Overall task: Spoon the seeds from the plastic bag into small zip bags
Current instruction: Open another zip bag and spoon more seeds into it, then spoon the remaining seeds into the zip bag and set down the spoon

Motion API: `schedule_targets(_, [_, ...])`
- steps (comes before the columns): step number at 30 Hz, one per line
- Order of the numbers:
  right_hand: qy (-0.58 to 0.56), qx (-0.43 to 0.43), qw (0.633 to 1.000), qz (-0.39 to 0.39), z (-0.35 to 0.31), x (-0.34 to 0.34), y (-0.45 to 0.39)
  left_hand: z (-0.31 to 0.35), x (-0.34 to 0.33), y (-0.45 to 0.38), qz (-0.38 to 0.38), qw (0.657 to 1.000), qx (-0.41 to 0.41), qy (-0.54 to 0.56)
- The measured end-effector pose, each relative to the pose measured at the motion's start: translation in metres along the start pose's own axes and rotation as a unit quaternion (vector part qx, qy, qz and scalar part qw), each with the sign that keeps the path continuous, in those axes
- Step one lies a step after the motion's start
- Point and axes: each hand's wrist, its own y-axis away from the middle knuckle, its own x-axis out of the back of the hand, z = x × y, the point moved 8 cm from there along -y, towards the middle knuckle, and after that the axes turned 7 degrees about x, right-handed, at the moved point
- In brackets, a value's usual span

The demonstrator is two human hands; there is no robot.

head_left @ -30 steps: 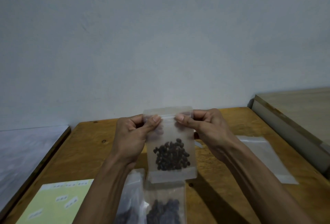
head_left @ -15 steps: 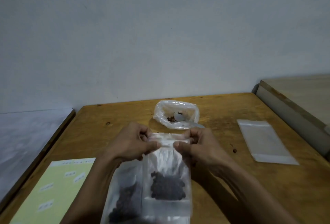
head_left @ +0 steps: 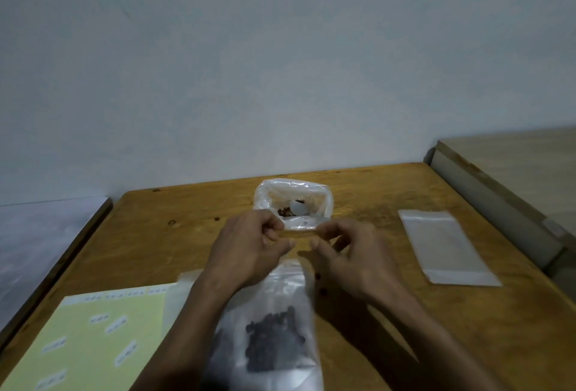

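Neither grip has hold of anything that can be made out. The left hand [head_left: 249,247] hangs over the middle of the brown wooden tabletop [head_left: 162,234] with its fingers loosely curled and the thumb pointing toward the other hand. The right hand [head_left: 352,256] is just beside it, fingers bent and slightly spread, thumb tip close to the left thumb but apart from it.

Below and between the wrists lies a small clear zip bag [head_left: 274,322] with a cluster of dark seeds [head_left: 274,337] in its lower half; it is blurred, and whether a finger touches its top edge cannot be told. A second clear bag edge shows just left of it, under the left forearm.

Beyond the hands, toward the wall, stands the crumpled clear plastic bag [head_left: 293,203] with its mouth open; a few brown seeds and a rounded white object lie inside it.

To the right, well apart from the hands, an empty frosted flat zip bag [head_left: 445,247] lies on the wood. At the lower left lies a pale yellow sheet of small white labels [head_left: 93,337].
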Motion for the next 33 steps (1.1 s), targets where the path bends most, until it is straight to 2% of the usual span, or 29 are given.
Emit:
schedule_targets(4, [-0.017, -0.06, 0.995, 0.078, 0.046, 0.063, -0.012, 0.064, -0.033, -0.006, -0.007, 0.996, -0.076, 0.049])
schedule_targets(7, [0.085, -0.11, 0.98, 0.143, 0.099, 0.105, -0.018, 0.108, -0.082, -0.015, -0.058, 0.992, -0.098, 0.045])
schedule_targets(10, [0.151, -0.196, 0.957, 0.151, 0.148, 0.127, -0.013, 0.136, -0.141, -0.026, -0.117, 0.988, -0.099, 0.009])
schedule_targets(13, [0.18, -0.247, 0.943, 0.129, 0.179, 0.133, -0.005, 0.153, -0.183, -0.037, -0.125, 0.985, -0.11, -0.041])
schedule_targets(18, [0.178, -0.271, 0.94, 0.108, 0.196, 0.127, -0.006, 0.162, -0.22, -0.042, -0.142, 0.964, -0.143, -0.174])
schedule_targets(20, [0.147, -0.281, 0.942, 0.115, 0.201, 0.128, -0.009, 0.158, -0.222, -0.044, -0.15, 0.966, -0.131, -0.164])
schedule_targets(25, [-0.086, -0.274, 0.945, 0.159, 0.2, 0.135, -0.005, 0.148, -0.218, -0.052, -0.16, 0.981, -0.1, -0.056])
schedule_targets(28, [-0.185, -0.227, 0.936, 0.195, 0.177, 0.148, 0.0, 0.146, -0.198, -0.052, -0.131, 0.986, -0.057, 0.083])
schedule_targets(30, [-0.256, -0.198, 0.922, 0.213, 0.157, 0.154, 0.0, 0.146, -0.182, -0.048, -0.134, 0.966, 0.005, 0.221])
schedule_targets(33, [-0.313, -0.154, 0.918, 0.189, 0.125, 0.15, -0.003, 0.147, -0.151, -0.043, -0.147, 0.893, 0.064, 0.419])
